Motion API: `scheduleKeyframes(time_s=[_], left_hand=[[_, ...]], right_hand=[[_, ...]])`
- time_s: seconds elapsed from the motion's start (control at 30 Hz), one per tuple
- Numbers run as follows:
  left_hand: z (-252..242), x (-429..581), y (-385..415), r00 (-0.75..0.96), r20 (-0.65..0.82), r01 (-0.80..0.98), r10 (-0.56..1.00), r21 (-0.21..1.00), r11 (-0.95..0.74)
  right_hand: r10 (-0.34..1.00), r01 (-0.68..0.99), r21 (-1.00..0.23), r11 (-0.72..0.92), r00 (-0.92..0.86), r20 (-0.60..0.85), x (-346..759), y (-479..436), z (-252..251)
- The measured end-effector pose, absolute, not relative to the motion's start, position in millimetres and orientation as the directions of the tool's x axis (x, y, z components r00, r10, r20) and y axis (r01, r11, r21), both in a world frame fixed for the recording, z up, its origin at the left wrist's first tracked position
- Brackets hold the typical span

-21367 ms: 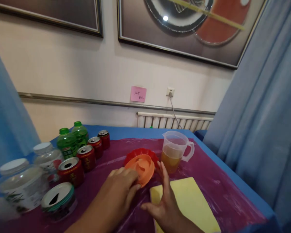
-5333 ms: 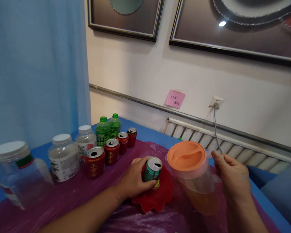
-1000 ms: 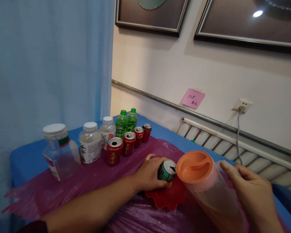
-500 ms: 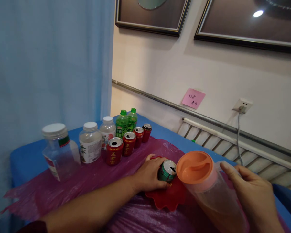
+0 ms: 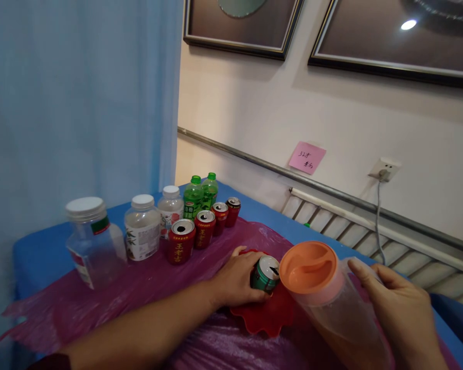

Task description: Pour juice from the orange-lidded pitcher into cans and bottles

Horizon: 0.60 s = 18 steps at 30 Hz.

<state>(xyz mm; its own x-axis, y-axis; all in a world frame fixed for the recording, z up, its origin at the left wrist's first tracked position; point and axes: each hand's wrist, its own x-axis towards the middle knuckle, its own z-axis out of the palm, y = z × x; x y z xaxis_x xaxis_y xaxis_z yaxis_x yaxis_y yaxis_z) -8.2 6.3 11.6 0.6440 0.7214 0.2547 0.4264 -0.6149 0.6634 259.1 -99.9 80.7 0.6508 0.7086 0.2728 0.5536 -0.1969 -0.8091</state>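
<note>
My left hand (image 5: 241, 277) is wrapped round a green drink can (image 5: 265, 275) whose top opening faces up. Under the can lies a red mat with a scalloped edge (image 5: 268, 321). By its handle, my right hand (image 5: 399, 308) grips a translucent plastic pitcher (image 5: 343, 318) with an orange lid (image 5: 309, 268). The pitcher is tilted left, its lid edge close against the can's rim; whether they touch I cannot tell. Brownish liquid shows inside the pitcher. Its lower end is cut off by the frame.
Several red cans (image 5: 181, 241) stand in a row behind my left arm. Beyond them are clear jars with white lids (image 5: 142, 228) and two green bottles (image 5: 194, 198). Purple plastic sheeting (image 5: 139, 298) covers part of the blue table (image 5: 250, 200). A radiator (image 5: 339, 221) runs along the wall.
Almost nothing differs. The pitcher and my right hand have shifted very slightly left, while the can stays in my left hand on the mat.
</note>
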Motion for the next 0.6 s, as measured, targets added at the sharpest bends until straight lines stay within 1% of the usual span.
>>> scheduleKeyframes(time_s=[0.17,0.6], left_hand=[[11.4,-7.6,6.2,0.648,0.251,0.417,0.719,0.673,-0.611],[11.6,-8.0,6.2,0.651,0.237,0.41,0.721,0.69,-0.597]], right_hand=[[0.705,0.563,-0.804,-0.194,0.65,0.285,258.1,-99.6,81.1],[0.715,0.545,-0.807,-0.226,0.656,0.243,259.2,-100.7,81.6]])
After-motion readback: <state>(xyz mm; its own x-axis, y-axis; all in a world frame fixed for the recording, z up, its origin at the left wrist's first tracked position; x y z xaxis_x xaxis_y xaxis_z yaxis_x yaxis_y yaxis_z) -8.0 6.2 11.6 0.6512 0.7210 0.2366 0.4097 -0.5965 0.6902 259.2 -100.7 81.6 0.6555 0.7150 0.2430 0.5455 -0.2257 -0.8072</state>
